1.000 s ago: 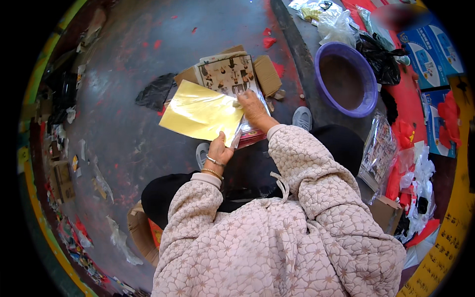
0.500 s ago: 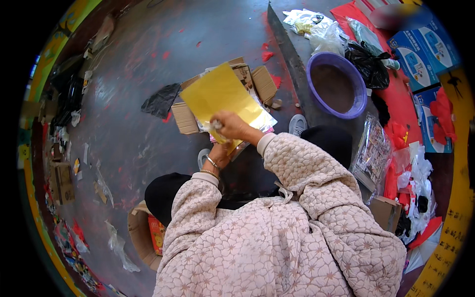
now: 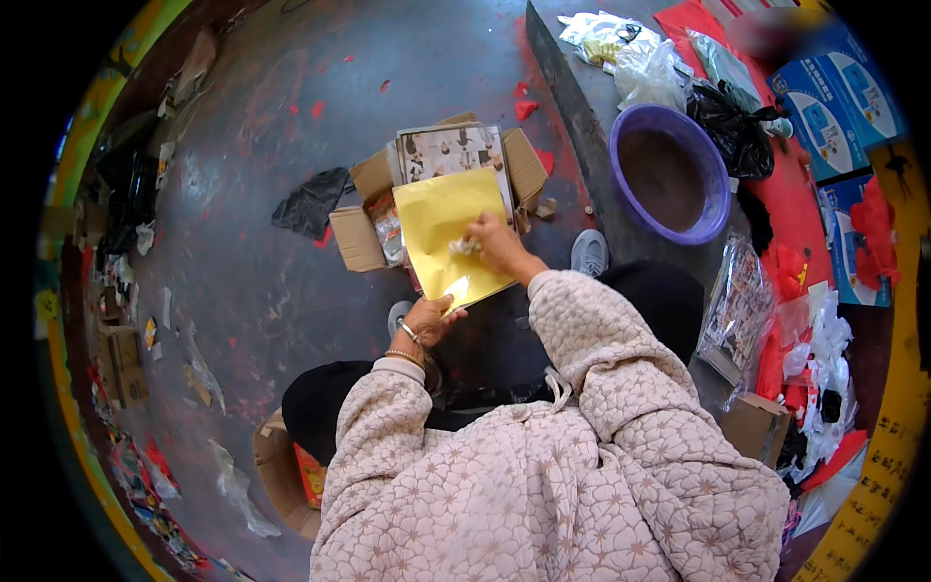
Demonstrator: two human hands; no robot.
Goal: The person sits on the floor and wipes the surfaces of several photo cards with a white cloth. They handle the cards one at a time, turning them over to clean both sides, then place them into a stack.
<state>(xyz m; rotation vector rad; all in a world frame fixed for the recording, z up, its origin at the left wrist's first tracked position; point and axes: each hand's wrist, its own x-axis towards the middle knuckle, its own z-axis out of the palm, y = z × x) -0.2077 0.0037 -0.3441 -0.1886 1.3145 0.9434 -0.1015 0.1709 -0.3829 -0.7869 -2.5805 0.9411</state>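
A shiny yellow sheet [image 3: 436, 213] lies tilted over an opened cardboard box [image 3: 357, 241]. My left hand [image 3: 432, 320] pinches the sheet's near edge, thumb on top. On the sheet's right half, my right hand [image 3: 497, 244] presses a small whitish crumpled wad [image 3: 464, 247]; motion blurs it, and I cannot tell whether it is cloth or paper. Behind the yellow sheet, a flat piece printed with small pictures [image 3: 451, 150] rests on the box. Most of what the box holds is hidden.
A purple basin [image 3: 619, 184] of murky brownish water stands at the right, past a low ledge. Plastic bags [image 3: 650, 78] and a plastic-wrapped stack [image 3: 732, 301] lie near it. Black plastic [image 3: 312, 204] is left of the box; another carton [image 3: 276, 466] sits by my left knee.
The yellow sheet has come nearer and turned more upright, uncovering the printed piece behind it. My right hand has moved right with the wad; my left hand has shifted slightly nearer.
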